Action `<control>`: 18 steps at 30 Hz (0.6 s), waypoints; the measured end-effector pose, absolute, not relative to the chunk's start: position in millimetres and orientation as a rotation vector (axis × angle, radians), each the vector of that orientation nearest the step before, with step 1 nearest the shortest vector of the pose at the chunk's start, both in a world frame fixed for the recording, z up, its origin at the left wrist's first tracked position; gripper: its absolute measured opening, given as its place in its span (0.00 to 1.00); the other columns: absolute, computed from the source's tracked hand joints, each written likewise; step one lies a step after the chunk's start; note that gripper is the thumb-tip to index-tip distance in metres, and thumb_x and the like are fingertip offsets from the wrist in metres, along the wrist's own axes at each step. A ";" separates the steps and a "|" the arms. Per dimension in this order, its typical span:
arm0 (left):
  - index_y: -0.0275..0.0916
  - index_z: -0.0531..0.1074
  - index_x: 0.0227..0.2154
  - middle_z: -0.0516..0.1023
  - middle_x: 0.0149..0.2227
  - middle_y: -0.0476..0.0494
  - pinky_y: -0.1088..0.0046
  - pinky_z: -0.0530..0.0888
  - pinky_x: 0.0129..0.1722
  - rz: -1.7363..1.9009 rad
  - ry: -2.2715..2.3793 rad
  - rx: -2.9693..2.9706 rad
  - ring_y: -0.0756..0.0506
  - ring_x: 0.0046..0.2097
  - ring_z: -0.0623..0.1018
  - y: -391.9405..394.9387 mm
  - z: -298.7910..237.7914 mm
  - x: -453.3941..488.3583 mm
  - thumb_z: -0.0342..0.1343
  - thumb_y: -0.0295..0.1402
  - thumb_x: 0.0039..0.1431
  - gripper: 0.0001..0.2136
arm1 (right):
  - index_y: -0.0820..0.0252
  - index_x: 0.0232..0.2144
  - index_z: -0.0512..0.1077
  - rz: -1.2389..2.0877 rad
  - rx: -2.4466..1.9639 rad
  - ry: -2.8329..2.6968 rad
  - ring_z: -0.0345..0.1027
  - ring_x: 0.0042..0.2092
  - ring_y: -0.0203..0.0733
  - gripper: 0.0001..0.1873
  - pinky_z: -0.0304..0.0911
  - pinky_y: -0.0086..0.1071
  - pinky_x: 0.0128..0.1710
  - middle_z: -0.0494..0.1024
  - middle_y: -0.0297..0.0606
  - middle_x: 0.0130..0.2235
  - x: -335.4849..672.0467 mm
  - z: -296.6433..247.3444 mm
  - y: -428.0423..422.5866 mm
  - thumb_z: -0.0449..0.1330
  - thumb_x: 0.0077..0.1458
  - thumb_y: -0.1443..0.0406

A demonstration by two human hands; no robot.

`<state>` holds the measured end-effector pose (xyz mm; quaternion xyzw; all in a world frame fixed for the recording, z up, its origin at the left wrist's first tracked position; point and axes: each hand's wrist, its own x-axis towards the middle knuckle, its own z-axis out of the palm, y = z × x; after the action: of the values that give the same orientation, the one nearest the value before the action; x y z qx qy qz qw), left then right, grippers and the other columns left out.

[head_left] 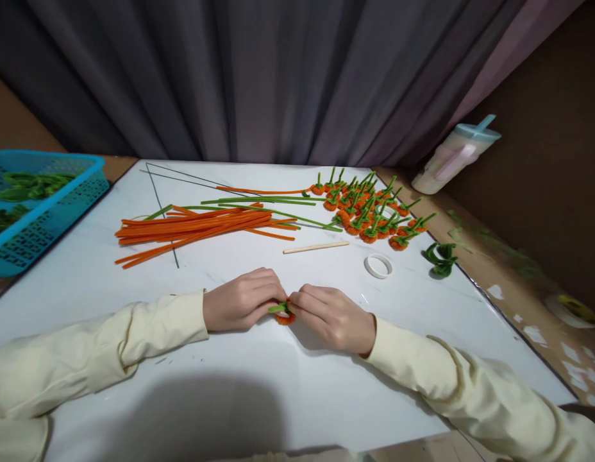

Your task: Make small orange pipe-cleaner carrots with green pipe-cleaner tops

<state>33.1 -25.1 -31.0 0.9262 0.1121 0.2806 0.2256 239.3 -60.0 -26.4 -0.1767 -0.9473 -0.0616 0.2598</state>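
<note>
My left hand (242,300) and my right hand (331,316) meet at the near middle of the white table (192,385), fingers curled. Between the fingertips sits a small orange pipe-cleaner coil with a green stem (283,313), pinched from both sides. Both arms wear cream sleeves. Beyond the hands lies a bundle of orange pipe cleaners (196,230) with a few green pipe cleaners (263,204). A heap of several finished orange coils with green stems (369,208) lies at the far right.
A thin wooden stick (317,246) and a white tape ring (378,265) lie just beyond my hands. Green curled pieces (440,256) sit at the right edge. A blue basket (38,205) with green leaves stands left. A lidded cup with straw (454,157) leans at back right.
</note>
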 end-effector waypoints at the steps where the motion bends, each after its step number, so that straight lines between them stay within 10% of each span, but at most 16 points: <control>1: 0.34 0.67 0.36 0.72 0.31 0.40 0.68 0.70 0.37 0.774 0.308 2.554 0.46 0.35 0.69 -25.0 -30.9 33.1 0.45 0.24 0.60 0.06 | 0.69 0.29 0.70 -0.190 -0.460 -2.568 0.60 0.30 0.40 0.15 0.59 0.32 0.27 0.70 0.43 0.27 239.9 -26.3 -59.5 0.45 0.60 0.74; 18: 0.34 0.68 0.36 0.74 0.32 0.39 0.67 0.70 0.37 0.777 0.277 2.548 0.46 0.36 0.71 -24.7 -30.9 33.3 0.47 0.23 0.59 0.06 | 0.65 0.29 0.68 -0.283 -0.478 -2.584 0.61 0.30 0.39 0.13 0.59 0.32 0.26 0.72 0.42 0.29 244.1 -26.3 -49.1 0.46 0.61 0.73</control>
<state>33.3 -24.7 -30.9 0.9260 0.1005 0.2823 0.2298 244.1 -49.1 -26.3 -0.1753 -0.9475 -0.1037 0.2466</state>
